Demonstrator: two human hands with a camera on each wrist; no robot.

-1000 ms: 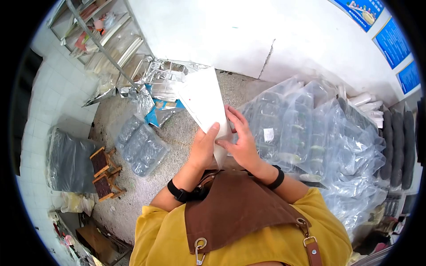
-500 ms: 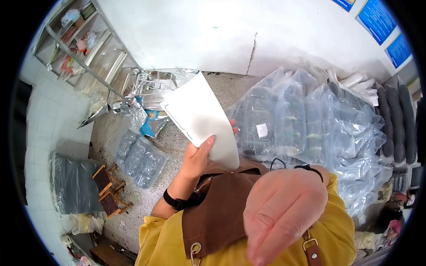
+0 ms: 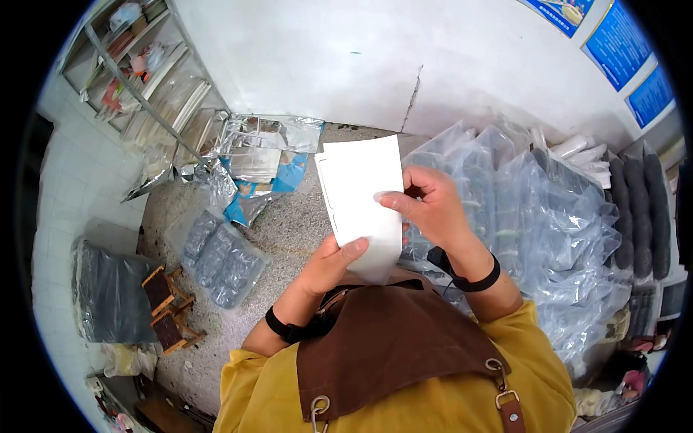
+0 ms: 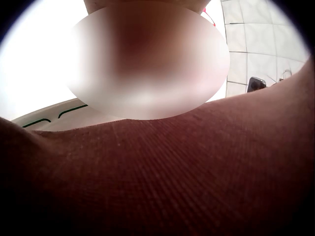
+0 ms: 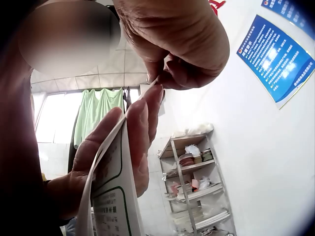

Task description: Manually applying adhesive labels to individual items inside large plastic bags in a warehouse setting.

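Observation:
White paper sheets (image 3: 363,191), at least two layers, are held upright in front of the brown apron (image 3: 397,339). My left hand (image 3: 328,265) grips their lower part, thumb on the near face and fingers behind. At the right edge my right hand (image 3: 433,206) pinches the paper between thumb and curled fingers. In the right wrist view the right hand (image 5: 177,44) pinches the top edge of the paper (image 5: 115,196), which shows green lines and print, while the left fingers lie along it. The left wrist view is mostly skin and blur.
Clear plastic bags with dark contents (image 3: 556,238) lie at the right. A metal shelf (image 3: 144,94) stands at the back left, with foil packaging (image 3: 253,159) beside it. Left on the floor are a bagged bundle (image 3: 224,260) and small wooden stools (image 3: 170,310). Blue posters (image 3: 617,47) hang on the wall.
The right hand, raised near the camera and off the paper half a second ago, has come back to pinch the paper's right edge. The paper has turned more upright and moved slightly right.

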